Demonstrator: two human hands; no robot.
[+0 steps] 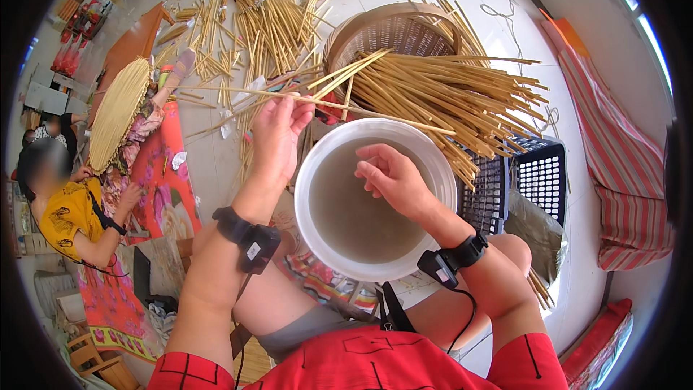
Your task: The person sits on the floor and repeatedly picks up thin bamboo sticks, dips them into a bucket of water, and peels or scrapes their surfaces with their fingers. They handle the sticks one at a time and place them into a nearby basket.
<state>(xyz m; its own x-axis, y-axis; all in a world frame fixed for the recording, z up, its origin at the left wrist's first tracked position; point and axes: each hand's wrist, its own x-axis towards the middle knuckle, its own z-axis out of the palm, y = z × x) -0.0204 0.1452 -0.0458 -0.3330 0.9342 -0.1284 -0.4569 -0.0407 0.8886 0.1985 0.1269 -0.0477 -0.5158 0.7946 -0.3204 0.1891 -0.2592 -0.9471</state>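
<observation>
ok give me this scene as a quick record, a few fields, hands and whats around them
left hand: left hand pinches a long thin bamboo strip and holds it out over the floor
right hand: right hand hangs over the white bucket, fingers curled, holding nothing visible
bucket: holds murky water, set between the knees
behind it: bundle of bamboo sticks lying across a woven basket and a black crate
left side: another person seated with a round woven mat
</observation>
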